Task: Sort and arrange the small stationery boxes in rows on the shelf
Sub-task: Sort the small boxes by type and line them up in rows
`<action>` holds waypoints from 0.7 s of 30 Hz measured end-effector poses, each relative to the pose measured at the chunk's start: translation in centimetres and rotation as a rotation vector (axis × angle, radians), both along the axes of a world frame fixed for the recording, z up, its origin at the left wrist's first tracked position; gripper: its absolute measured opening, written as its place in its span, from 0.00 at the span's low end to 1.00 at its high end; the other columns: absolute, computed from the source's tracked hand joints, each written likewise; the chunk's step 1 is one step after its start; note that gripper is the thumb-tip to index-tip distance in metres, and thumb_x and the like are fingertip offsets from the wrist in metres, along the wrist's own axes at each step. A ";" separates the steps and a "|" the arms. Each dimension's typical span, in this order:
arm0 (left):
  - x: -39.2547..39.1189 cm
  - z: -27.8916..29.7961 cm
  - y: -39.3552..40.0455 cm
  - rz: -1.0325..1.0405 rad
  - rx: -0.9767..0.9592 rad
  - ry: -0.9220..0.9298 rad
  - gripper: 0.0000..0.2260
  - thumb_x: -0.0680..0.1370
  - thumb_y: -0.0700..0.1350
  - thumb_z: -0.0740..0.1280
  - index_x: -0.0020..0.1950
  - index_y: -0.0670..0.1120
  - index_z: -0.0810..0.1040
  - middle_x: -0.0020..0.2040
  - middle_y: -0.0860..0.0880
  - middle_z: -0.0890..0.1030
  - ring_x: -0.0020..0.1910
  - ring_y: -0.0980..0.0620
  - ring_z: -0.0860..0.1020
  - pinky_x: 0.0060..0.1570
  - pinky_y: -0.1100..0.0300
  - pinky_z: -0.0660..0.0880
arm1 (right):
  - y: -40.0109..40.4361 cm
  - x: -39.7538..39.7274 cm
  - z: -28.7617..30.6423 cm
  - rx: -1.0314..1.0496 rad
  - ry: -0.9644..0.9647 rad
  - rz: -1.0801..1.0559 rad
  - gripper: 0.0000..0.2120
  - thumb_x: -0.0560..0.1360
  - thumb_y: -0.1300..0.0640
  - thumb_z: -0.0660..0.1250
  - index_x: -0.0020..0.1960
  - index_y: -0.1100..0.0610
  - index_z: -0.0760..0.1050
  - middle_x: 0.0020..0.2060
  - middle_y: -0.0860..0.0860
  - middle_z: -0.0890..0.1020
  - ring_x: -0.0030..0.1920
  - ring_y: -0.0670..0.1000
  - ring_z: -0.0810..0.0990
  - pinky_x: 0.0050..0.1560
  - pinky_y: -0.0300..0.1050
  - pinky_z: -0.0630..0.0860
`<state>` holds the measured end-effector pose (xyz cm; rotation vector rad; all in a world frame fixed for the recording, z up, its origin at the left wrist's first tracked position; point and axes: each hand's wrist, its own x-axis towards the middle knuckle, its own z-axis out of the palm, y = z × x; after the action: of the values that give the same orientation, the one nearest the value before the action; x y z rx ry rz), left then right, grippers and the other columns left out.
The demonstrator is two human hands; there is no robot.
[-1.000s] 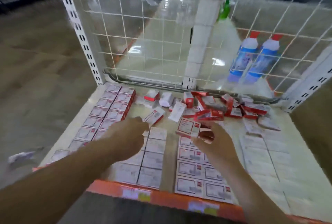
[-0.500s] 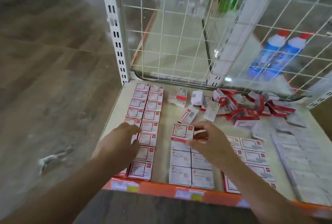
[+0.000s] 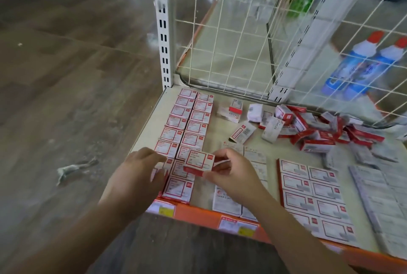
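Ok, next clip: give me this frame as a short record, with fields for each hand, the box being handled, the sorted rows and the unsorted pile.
right hand: right hand pinches a red-and-white box above the left rows
left hand: left hand, fingers straight, rests on the near end of the left rows
sorted: two-wide rows at the shelf's left; another red-bordered block right of centre
unsorted: loose pile at the back by the wire grid
shelf edge: orange front strip

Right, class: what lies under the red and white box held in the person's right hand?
Under the held box lie red-bordered boxes of the left double row, flat on the shelf. The right hand pinches it; the row boxes directly beneath are partly covered.
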<state>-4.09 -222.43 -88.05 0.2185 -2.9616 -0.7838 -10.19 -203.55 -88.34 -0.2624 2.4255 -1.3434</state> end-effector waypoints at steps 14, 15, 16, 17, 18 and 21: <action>2.7 -0.7 -0.5 -0.176 -0.113 -0.058 0.19 0.78 0.44 0.61 0.69 0.49 0.71 0.68 0.54 0.72 0.66 0.52 0.69 0.60 0.56 0.71 | -1.8 2.8 -1.3 0.053 -0.083 0.065 0.16 0.69 0.56 0.73 0.51 0.47 0.70 0.44 0.40 0.77 0.47 0.42 0.77 0.45 0.36 0.76; 2.7 -0.8 -0.5 -0.172 -0.106 -0.049 0.19 0.77 0.43 0.62 0.68 0.49 0.72 0.67 0.53 0.72 0.66 0.51 0.70 0.60 0.55 0.72 | -1.8 2.8 -1.4 0.065 -0.080 0.068 0.17 0.69 0.57 0.73 0.53 0.47 0.70 0.45 0.40 0.77 0.47 0.42 0.77 0.45 0.35 0.76; 2.7 -0.8 -0.5 -0.168 -0.101 -0.042 0.18 0.77 0.42 0.63 0.68 0.49 0.73 0.67 0.52 0.73 0.65 0.51 0.70 0.59 0.55 0.72 | -1.9 2.8 -1.5 0.081 -0.077 0.071 0.19 0.69 0.56 0.73 0.55 0.48 0.70 0.45 0.40 0.76 0.46 0.41 0.76 0.45 0.34 0.76; 2.7 -0.8 -0.5 -0.169 -0.105 -0.043 0.18 0.77 0.42 0.62 0.67 0.50 0.73 0.67 0.53 0.73 0.66 0.51 0.70 0.59 0.55 0.72 | -2.0 2.8 -1.5 0.094 -0.076 0.074 0.21 0.68 0.55 0.73 0.58 0.48 0.70 0.46 0.40 0.76 0.46 0.40 0.76 0.44 0.32 0.74; 2.7 -0.8 -0.5 -0.174 -0.114 -0.053 0.18 0.78 0.43 0.61 0.68 0.51 0.72 0.68 0.54 0.72 0.66 0.53 0.70 0.60 0.57 0.72 | -2.0 2.7 -1.5 0.104 -0.079 0.077 0.24 0.68 0.54 0.73 0.61 0.49 0.69 0.46 0.40 0.75 0.46 0.39 0.75 0.44 0.31 0.73; 2.5 -0.6 -0.6 -0.190 -0.144 -0.081 0.18 0.79 0.46 0.58 0.69 0.55 0.69 0.69 0.57 0.68 0.67 0.57 0.67 0.61 0.62 0.69 | -2.1 2.6 -1.3 0.124 -0.055 0.087 0.23 0.72 0.53 0.71 0.65 0.51 0.69 0.52 0.43 0.75 0.49 0.41 0.74 0.44 0.28 0.70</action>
<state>-1.63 -223.02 -88.69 -0.0418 -3.1330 -0.5874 -7.57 -205.64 -89.69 -0.2910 2.4109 -1.1442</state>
